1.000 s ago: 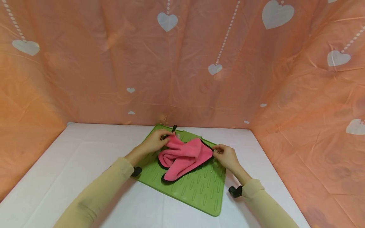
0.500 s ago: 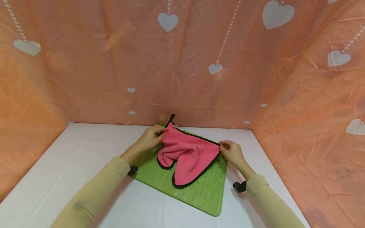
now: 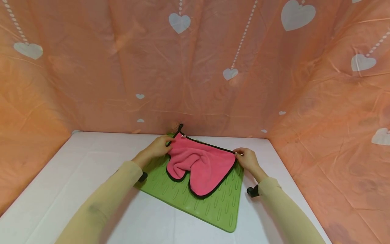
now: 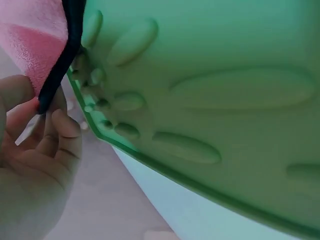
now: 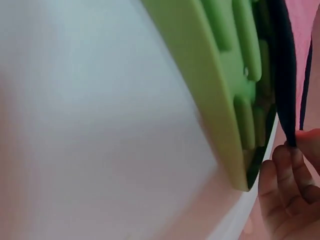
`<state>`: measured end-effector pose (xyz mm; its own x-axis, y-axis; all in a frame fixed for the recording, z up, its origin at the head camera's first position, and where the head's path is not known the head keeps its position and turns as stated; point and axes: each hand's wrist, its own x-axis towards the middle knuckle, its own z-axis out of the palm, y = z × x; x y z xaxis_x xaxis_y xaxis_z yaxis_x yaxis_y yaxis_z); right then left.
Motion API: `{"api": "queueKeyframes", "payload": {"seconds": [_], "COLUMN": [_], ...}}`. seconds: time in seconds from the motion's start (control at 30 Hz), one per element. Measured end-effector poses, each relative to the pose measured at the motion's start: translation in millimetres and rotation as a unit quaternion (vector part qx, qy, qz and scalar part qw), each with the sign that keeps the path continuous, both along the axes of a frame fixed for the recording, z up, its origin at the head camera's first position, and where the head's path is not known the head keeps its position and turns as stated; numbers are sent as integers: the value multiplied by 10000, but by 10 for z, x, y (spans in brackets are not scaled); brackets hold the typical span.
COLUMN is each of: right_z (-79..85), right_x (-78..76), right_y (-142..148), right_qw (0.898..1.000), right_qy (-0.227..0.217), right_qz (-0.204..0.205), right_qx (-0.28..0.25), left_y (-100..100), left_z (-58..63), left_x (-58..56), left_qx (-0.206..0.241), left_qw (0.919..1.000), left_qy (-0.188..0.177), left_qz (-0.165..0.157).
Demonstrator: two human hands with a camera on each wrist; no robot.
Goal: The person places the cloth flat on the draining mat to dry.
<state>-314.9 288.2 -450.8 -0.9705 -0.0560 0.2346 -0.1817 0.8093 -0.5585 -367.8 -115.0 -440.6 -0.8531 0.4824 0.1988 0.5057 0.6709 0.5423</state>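
Note:
A pink plush mitt (image 3: 211, 169) with black edging spreads over a green ridged mat (image 3: 201, 206). Its thumb part and broad part point toward me, and folds run across its middle. A black loop (image 3: 180, 127) sticks up from the far left corner, beside a small white label. My left hand (image 3: 156, 146) pinches the mitt's left edge just below that loop; the left wrist view shows thumb and fingertips on the black trim (image 4: 62, 67). At the far right corner my right hand (image 3: 248, 159) pinches the cuff between thumb and fingers.
The mat lies askew on a white-covered table (image 3: 85, 162), its near corner pointing right. An orange curtain (image 3: 195, 67) printed with hearts closes off the back and both sides. A dark wrist camera (image 3: 252, 191) sits by the right sleeve.
The mitt was bunched; my hands have moved apart and drawn its cuff straight, opening out the broad part. In the last half second it has shifted slightly left at the loop.

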Motion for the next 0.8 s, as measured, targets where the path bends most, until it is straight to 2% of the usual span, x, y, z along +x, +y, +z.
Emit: {"api": "queueKeyframes", "payload": {"seconds": [0.27,0.37,0.6,0.8], "right_z": [-15,-26,-14,-13], "right_x": [-101,-115,-93,-40], "right_y": [33,26,-21,-9], "right_qw": [9990,9980,9966,9974], "right_qy": [-335,-466,-631,-519], "right_qz": [112,99,14,178], "right_qx": [279,417,525,477], "left_y": [13,33,71,59], "left_z": [-10,-24,-41,-46], "left_x": [-85,-96,-106,-71], "left_qx": [-461,-541,-619,-719], "left_qw": [9976,9968,9972,9973], "left_qy": [-514,-580,-408,-116], "left_qz": [-91,-95,-91,-51]}}
